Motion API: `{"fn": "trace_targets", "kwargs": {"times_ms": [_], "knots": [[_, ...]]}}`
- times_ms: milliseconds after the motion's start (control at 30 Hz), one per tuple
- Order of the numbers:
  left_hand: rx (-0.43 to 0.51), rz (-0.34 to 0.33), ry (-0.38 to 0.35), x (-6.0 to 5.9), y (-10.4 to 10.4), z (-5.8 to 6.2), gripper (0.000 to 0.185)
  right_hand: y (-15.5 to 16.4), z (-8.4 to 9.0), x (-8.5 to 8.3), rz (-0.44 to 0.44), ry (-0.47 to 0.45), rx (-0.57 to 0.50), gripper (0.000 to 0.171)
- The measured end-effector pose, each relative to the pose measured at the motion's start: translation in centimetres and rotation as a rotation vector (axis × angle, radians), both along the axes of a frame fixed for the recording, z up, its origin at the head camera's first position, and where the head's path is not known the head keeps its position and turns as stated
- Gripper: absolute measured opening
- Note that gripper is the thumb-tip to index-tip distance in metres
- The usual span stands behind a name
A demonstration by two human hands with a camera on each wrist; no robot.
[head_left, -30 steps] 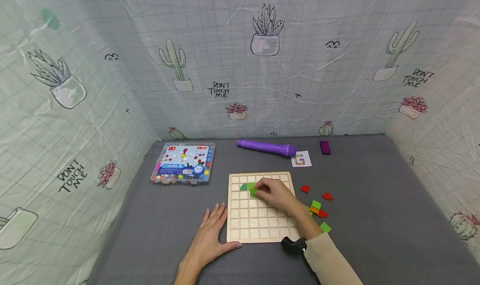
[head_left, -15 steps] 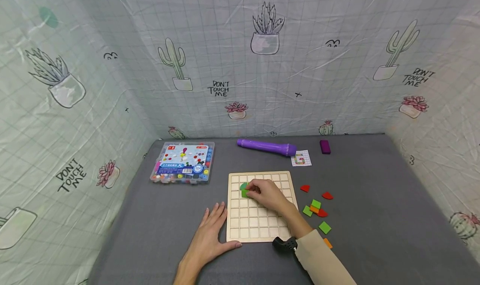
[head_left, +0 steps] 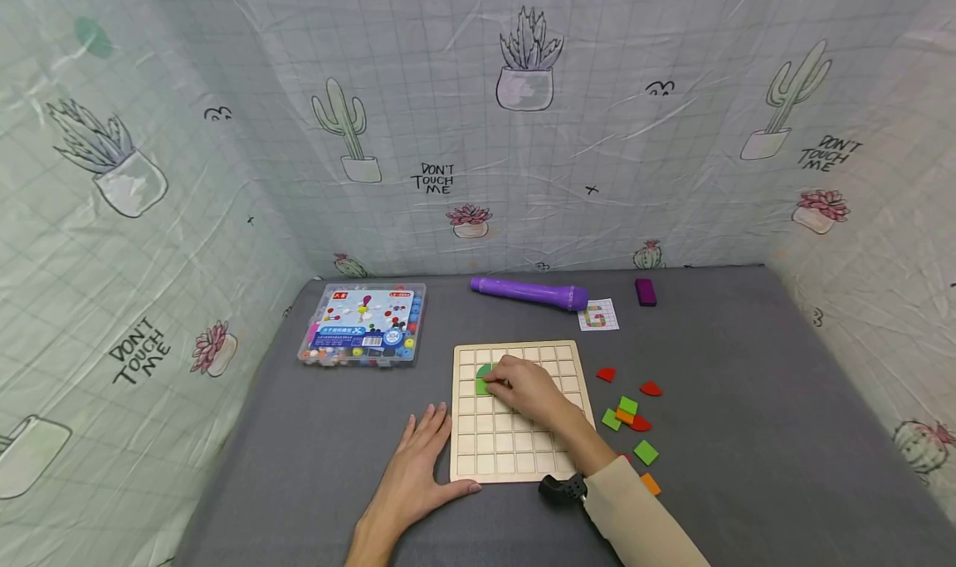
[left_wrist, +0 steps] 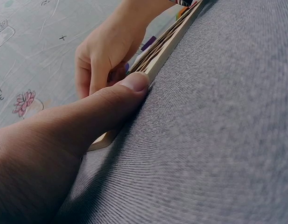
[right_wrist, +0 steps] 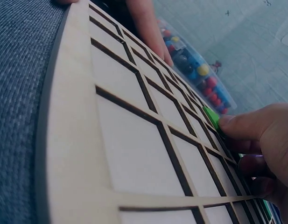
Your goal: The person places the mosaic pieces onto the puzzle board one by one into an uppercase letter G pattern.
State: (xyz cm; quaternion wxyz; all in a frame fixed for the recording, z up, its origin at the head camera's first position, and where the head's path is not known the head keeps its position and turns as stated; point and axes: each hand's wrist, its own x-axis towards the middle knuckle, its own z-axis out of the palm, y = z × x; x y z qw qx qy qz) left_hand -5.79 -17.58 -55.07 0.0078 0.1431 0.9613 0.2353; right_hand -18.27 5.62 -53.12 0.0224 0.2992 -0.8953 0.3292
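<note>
A wooden grid board (head_left: pixel 523 442) lies on the grey cloth. My right hand (head_left: pixel 495 382) reaches over its upper left part and pinches a green square tile (head_left: pixel 481 387), which sits just below a green quarter-round piece (head_left: pixel 484 371) in the board. In the right wrist view the thumb (right_wrist: pixel 246 125) presses the green square tile (right_wrist: pixel 211 119) against the board (right_wrist: pixel 134 154). My left hand (head_left: pixel 436 455) lies flat on the cloth at the board's front left corner. Its thumb (left_wrist: pixel 129 86) touches the board's edge (left_wrist: pixel 158 58).
Several loose red, green and orange tiles (head_left: pixel 629 413) lie right of the board. Behind it are a purple tube (head_left: pixel 530 294), a small pattern card (head_left: pixel 599 315) and a purple block (head_left: pixel 646 292). A clear bead box (head_left: pixel 363 334) sits at the back left. Cactus-print sheets wall three sides.
My right hand has slid the green square tile leftward across the board to a spot under the green quarter-round piece. The left hand has stayed put.
</note>
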Motion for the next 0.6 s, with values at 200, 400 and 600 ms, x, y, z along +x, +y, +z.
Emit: {"fn": "trace_targets", "kwargs": {"times_ms": [200, 400, 600], "knots": [[0.004, -0.001, 0.000, 0.1, 0.1, 0.0, 0.110, 0.1, -0.1, 0.1, 0.019, 0.017, 0.022, 0.014], [0.011, 0.000, -0.002, 0.1, 0.0, 0.1, 0.110, 0.5, 0.4, 0.1, 0.035, -0.046, 0.011, 0.018], [0.004, 0.000, 0.003, 0.1, 0.0, 0.1, 0.110, 1.6, 0.9, 0.3, 0.014, -0.060, -0.014, 0.017]]}}
